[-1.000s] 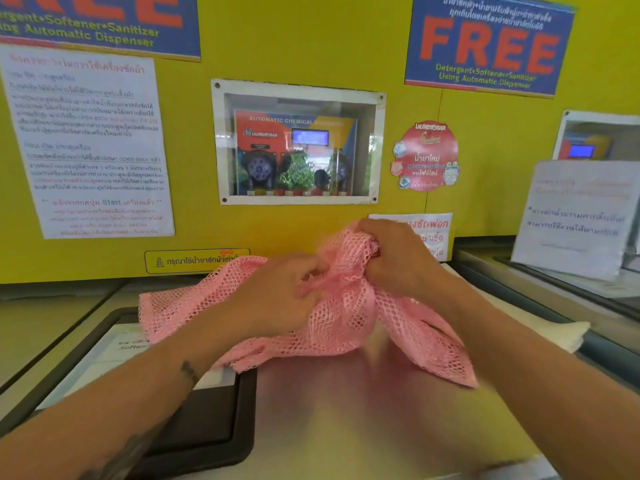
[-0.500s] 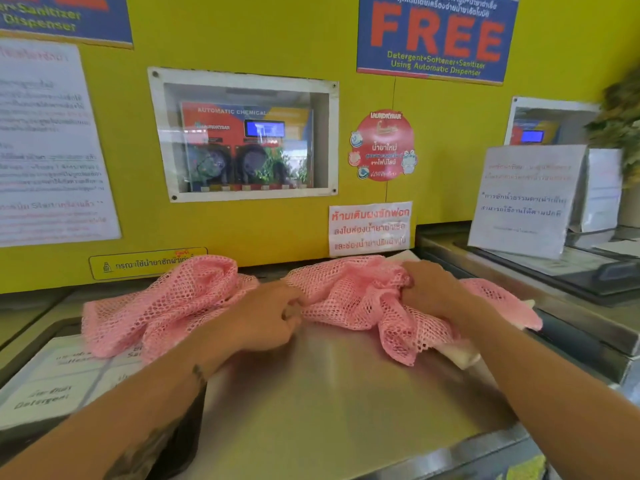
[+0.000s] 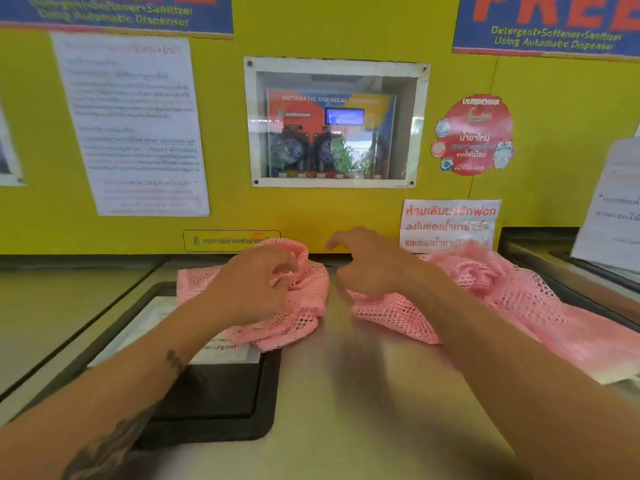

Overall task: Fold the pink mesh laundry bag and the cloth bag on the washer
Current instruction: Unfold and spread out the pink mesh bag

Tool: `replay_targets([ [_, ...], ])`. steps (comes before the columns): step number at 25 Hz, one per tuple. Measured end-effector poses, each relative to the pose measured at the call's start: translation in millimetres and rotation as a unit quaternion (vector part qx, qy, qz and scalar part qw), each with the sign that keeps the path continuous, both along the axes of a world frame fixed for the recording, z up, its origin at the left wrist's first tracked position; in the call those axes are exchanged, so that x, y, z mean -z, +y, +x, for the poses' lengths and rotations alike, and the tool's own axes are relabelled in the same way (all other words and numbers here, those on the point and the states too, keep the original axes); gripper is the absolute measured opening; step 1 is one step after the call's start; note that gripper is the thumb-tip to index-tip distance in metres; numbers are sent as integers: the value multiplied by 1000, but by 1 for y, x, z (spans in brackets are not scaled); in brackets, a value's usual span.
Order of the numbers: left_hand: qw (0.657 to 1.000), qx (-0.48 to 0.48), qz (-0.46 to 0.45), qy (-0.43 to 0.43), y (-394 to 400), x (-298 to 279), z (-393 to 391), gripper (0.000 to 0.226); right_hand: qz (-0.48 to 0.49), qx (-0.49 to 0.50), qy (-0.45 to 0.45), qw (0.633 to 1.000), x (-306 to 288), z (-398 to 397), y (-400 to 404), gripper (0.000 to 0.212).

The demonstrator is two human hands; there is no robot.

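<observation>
The pink mesh laundry bag lies crumpled on the steel washer top (image 3: pixel 346 403) in two bunches with bare steel between them. My left hand (image 3: pixel 252 285) rests on the left bunch (image 3: pixel 304 306), its fingers curled and pinching the mesh. My right hand (image 3: pixel 374 261) hovers over the inner edge of the right bunch (image 3: pixel 512 296) with fingers spread and nothing in them. The right forearm crosses that bunch. Whether the two bunches join behind my hands is hidden. I cannot make out the cloth bag; the right bunch and motion blur cover that side.
A black detergent drawer lid (image 3: pixel 214 403) with a white label is set into the washer top at the left, partly under the mesh. The yellow wall (image 3: pixel 311 216) with posters and a dispenser window rises right behind. A paper sign (image 3: pixel 613 209) stands on the neighbouring machine at right.
The mesh has gone from one bundle held up in both hands to two bunches spread flat. My right hand has let go and opened; the left still grips.
</observation>
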State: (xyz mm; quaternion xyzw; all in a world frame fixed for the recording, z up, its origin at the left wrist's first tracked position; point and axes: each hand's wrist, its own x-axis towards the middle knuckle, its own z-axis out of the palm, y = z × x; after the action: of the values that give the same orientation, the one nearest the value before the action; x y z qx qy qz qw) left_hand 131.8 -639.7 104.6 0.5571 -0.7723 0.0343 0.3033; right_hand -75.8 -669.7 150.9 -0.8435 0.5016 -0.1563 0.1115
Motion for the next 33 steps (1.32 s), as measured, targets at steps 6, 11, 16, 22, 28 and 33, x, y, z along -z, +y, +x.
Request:
replay_targets([
  [6, 985, -100, 138, -38, -3, 24, 43, 35, 20, -55, 89, 994, 65, 57, -31, 58],
  [11, 986, -99, 130, 26, -4, 15, 52, 35, -94, -56, 17, 994, 60, 34, -33, 20],
  [16, 983, -132, -28, 126, 7, -5, 59, 13, -251, 66, -119, 958, 48, 21, -39, 25],
  [22, 973, -171, -104, 114, 6, -6, 70, 42, 6, -118, -41, 992, 50, 51, 13, 61],
  [28, 973, -200, -72, 89, 6, -3, 79, 33, -86, -44, -91, 991, 59, 55, 0, 13],
  [33, 975, -73, -19, 209, 18, -11, 61, 28, -132, 78, -204, 967, 45, 31, -6, 28],
])
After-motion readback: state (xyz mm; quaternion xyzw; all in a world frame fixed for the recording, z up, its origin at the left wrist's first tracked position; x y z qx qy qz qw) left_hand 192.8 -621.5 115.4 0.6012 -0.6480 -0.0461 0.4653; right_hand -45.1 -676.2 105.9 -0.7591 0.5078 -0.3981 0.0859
